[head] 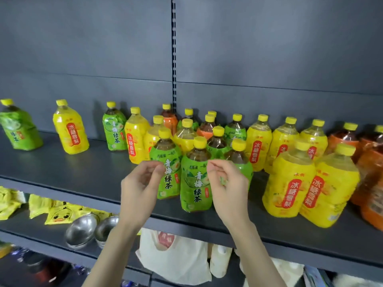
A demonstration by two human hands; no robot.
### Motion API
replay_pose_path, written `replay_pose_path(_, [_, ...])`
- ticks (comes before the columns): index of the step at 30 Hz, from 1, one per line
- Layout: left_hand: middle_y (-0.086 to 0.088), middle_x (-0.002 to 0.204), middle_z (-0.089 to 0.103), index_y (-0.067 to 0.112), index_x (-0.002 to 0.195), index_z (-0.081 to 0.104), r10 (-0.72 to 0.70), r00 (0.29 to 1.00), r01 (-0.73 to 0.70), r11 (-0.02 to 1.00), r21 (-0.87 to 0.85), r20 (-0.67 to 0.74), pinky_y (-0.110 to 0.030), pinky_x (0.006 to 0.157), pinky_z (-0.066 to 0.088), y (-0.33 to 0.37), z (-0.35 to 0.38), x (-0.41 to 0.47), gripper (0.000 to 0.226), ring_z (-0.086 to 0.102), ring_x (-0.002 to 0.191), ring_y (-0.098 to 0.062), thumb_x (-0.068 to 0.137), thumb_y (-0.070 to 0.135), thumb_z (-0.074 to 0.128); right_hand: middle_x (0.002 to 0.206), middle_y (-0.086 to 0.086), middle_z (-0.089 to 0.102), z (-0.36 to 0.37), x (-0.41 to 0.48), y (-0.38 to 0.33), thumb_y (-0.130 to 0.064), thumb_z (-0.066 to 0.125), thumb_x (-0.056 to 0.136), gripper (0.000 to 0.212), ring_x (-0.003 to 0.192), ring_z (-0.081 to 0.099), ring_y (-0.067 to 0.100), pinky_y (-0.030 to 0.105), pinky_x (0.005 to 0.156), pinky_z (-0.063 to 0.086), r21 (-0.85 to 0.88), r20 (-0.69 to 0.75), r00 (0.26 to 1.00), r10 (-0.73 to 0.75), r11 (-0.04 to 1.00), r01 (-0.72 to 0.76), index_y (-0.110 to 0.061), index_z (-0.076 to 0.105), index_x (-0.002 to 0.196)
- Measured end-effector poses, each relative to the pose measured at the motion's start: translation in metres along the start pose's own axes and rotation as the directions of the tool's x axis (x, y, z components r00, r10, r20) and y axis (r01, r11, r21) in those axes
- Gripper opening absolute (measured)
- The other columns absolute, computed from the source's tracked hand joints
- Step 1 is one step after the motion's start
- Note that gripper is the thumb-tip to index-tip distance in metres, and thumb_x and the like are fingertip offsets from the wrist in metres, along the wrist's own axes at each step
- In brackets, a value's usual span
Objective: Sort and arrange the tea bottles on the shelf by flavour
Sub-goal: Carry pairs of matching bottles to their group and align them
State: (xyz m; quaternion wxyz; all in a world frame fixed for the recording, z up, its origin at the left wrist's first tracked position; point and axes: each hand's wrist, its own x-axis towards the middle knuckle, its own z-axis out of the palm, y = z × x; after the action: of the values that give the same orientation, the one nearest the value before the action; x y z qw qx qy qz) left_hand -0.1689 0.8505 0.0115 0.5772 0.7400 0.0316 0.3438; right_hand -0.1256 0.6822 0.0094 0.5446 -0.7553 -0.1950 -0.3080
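Sorting partly done: yellow bottles (pixel 290 183) and orange bottles (pixel 371 183) grouped at right, the centre cluster and left strays unsorted on the shelf (pixel 62 172), while left hand (pixel 141 183) and right hand (pixel 228 183), fingers loosely curled and empty, flank a green bottle (pixel 195 183).

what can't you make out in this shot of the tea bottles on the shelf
1. Head view: the green bottle behind the right hand; the hand hides its label.
2. Head view: the orange bottles at the right edge are cut off, so their count is unclear.
3. Head view: the back-row bottles are hidden by the front ones.
4. Head view: whether either hand's grip touches a bottle; the left hand looks empty.
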Motion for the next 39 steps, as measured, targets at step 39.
replay_pose_path(39, [-0.016, 0.111, 0.064, 0.008, 0.114, 0.057, -0.127, 0.942, 0.098, 0.989, 0.109, 0.31, -0.049, 0.094, 0.044, -0.122, 0.088, 0.346, 0.033, 0.058, 0.107, -0.037, 0.087, 0.026, 0.065, 0.097, 0.0, 0.057, 0.092, 0.244, 0.053, -0.026, 0.075, 0.081, 0.044, 0.088, 0.054, 0.014, 0.022, 0.065, 0.038, -0.734, 0.181, 0.743, 0.644, 0.591, -0.333, -0.012, 0.053, 0.117])
